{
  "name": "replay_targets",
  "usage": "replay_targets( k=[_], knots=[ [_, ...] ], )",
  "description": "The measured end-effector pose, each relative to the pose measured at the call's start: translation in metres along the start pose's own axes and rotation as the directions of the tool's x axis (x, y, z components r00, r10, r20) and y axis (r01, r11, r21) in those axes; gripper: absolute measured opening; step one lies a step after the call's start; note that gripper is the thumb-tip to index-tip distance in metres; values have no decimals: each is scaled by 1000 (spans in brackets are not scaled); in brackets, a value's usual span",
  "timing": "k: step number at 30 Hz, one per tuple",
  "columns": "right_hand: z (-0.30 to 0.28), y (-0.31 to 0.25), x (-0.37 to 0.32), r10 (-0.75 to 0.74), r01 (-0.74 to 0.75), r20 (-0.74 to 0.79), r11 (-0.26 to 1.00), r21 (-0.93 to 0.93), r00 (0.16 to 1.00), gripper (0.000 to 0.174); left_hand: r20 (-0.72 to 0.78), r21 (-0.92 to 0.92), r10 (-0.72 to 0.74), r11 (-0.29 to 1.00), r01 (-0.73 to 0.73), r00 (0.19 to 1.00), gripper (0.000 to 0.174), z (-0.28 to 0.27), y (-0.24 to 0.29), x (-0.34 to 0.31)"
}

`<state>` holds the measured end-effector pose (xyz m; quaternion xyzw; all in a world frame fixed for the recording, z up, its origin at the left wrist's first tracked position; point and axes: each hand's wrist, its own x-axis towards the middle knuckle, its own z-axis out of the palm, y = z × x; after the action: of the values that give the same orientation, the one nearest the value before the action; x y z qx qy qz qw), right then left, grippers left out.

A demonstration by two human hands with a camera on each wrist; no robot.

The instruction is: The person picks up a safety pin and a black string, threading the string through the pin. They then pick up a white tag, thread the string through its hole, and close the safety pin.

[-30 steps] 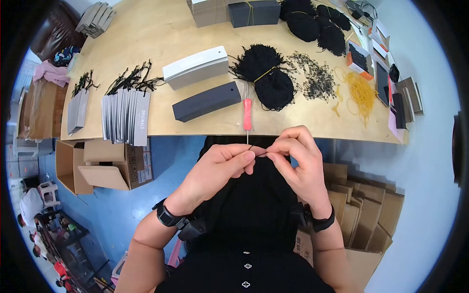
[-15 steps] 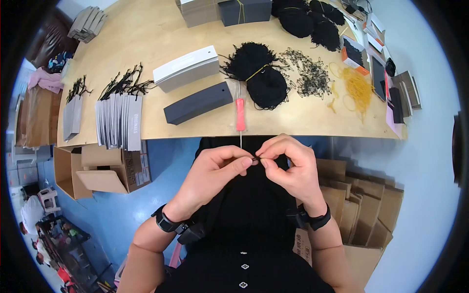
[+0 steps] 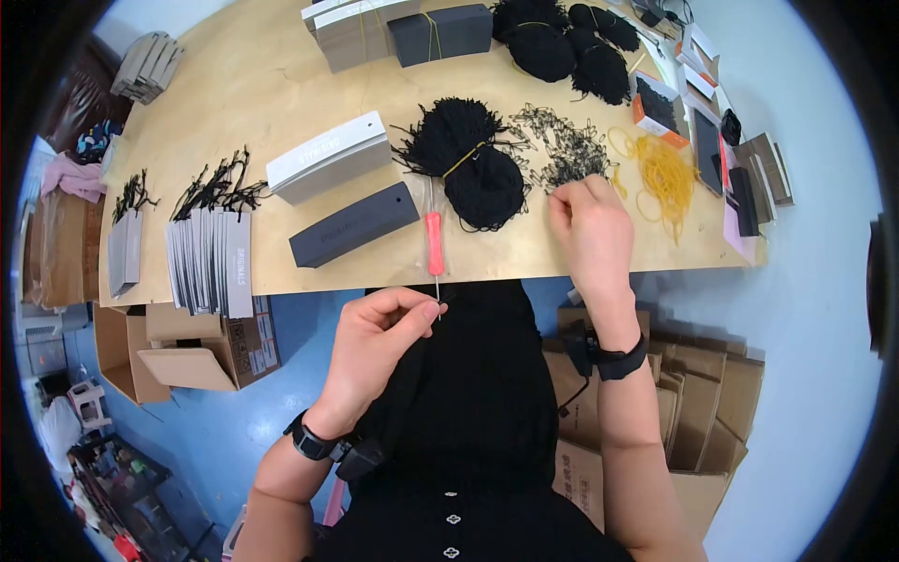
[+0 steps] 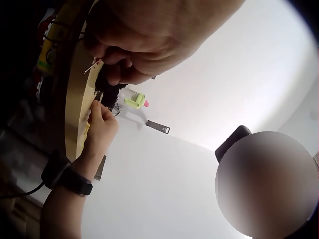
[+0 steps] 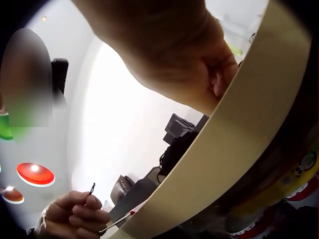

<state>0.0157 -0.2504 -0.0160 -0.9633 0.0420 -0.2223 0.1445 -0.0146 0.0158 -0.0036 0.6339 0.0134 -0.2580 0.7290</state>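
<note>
Below the table's front edge, my left hand (image 3: 426,304) pinches a short black string (image 5: 92,188) between thumb and forefinger. It is held close to the metal tip of a red-handled hook tool (image 3: 434,245) that lies over the edge. My right hand (image 3: 562,194) is up on the wooden table (image 3: 281,75), fingers curled down and pinching at the near edge of a pile of black pins (image 3: 571,150). A bundle of black strings (image 3: 468,164) tied with a yellow band lies just left of that hand.
A pale tag stack (image 3: 328,159) and a dark tag stack (image 3: 354,225) lie left of the tool. Strung tags (image 3: 211,253) stand at the left edge, yellow rubber bands (image 3: 667,173) at the right. Cardboard boxes (image 3: 187,347) sit on the floor on both sides.
My hands were together in front of my body, both on the string. The right hand has let go and reached up onto the table to the pins; the left keeps the string.
</note>
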Motion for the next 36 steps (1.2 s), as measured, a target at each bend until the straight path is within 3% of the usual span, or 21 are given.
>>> replay_targets(
  k=[2, 4, 5, 7, 11, 13, 17, 21, 29, 36],
  knots=[
    [-2, 0, -2, -21, 20, -21, 998, -59, 1000, 7, 8, -12, -3, 1000, 3, 1000, 12, 1, 0, 1],
    [-8, -1, -8, 77, -68, -37, 979, 193, 996, 6, 9, -15, 0, 1000, 0, 1000, 12, 1, 1, 3],
    [-12, -5, -11, 73, -66, -31, 979, 195, 997, 6, 8, -16, -1, 1000, 2, 1000, 12, 2, 0, 2],
    [-24, -14, -17, 202, -198, 36, 889, 412, 979, 10, 16, -24, 7, 1000, -7, 1000, 12, 3, -1, 3],
    [-34, -29, -34, 296, -357, 198, 770, 528, 934, 16, 38, -55, 34, 998, -32, 999, 12, 6, -2, 6],
    [-42, -45, -44, 234, -625, 581, 352, 697, 779, 20, 21, -49, 37, 998, -36, 999, 13, 6, -4, 6],
    [-39, -66, -60, 53, -763, 763, 99, 638, 645, 26, 15, -55, 44, 998, -43, 999, 14, 5, -6, 4],
    [-34, -70, -60, 12, -769, 769, 36, 639, 639, 28, 23, -72, 15, 997, -13, 1000, 14, 2, -5, 2],
    [-30, -68, -56, -54, -793, 803, 134, 594, 593, 29, 63, -99, 9, 995, -3, 998, 13, -1, -8, -1],
    [-30, -68, -58, -48, -817, 826, 128, 563, 562, 30, 87, -102, -10, 995, 19, 996, 14, -2, -6, 0]
  ],
)
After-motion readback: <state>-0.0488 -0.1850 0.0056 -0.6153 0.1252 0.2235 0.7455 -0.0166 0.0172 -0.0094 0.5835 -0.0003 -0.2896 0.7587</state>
